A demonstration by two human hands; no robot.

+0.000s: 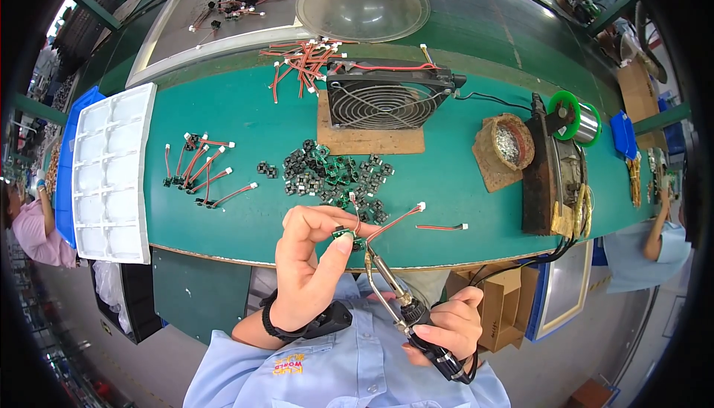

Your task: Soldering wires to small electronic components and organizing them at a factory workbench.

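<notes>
Between the thumb and fingers of my left hand (309, 255) is a small green circuit board (358, 244), pinched near the table's front edge. Red and black wires with a white connector (401, 220) run from the board up to the right. My right hand (450, 330) is wrapped round the black handle of a soldering iron (390, 278) with a thin metal tube alongside. Its tip meets or nearly meets the board; contact is too small to tell. Just beyond my left hand lies a pile of small black and green parts (335, 174). One loose wire lead (440, 227) lies to the right.
A black fan (387, 99) stands behind the pile, with loose wire leads (305, 66) beside it. Wired boards (197, 170) lie left, near a white tray (113, 177). At right are a round brown pot (508, 142) and a green solder spool (576, 118). People sit at both sides.
</notes>
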